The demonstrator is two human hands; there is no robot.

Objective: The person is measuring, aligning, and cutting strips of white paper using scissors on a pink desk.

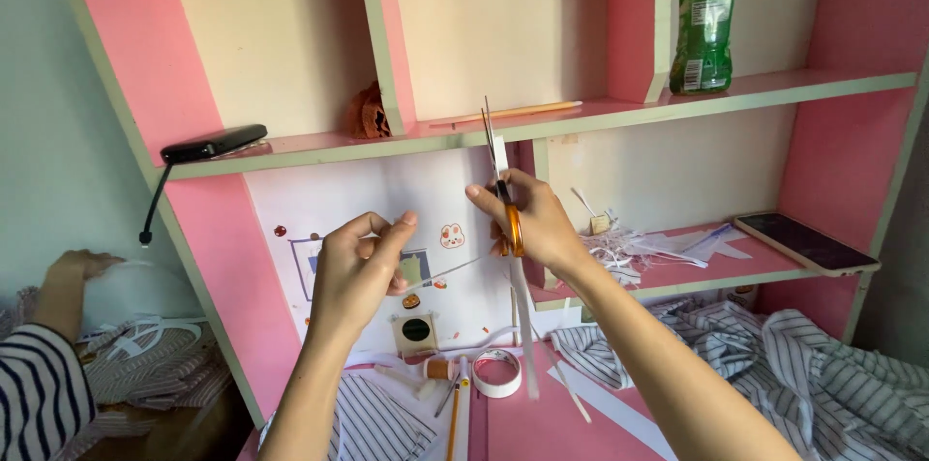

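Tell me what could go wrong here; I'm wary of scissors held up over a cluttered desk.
The scissors in the right hand point upward near face height, so a slip could jab. The left hand pinches the thin paper strip close to the blades, risking a nick. The strip may tear unevenly.

Green plastic bottle [707, 16] with a yellow top band and a white label panel, upright on the upper pink shelf [774, 86]. Below that shelf, at right: flat dark-screened phone [805, 242]. Below it, at left: small stickers, possibly cartoon figures [452, 236], on white backing.
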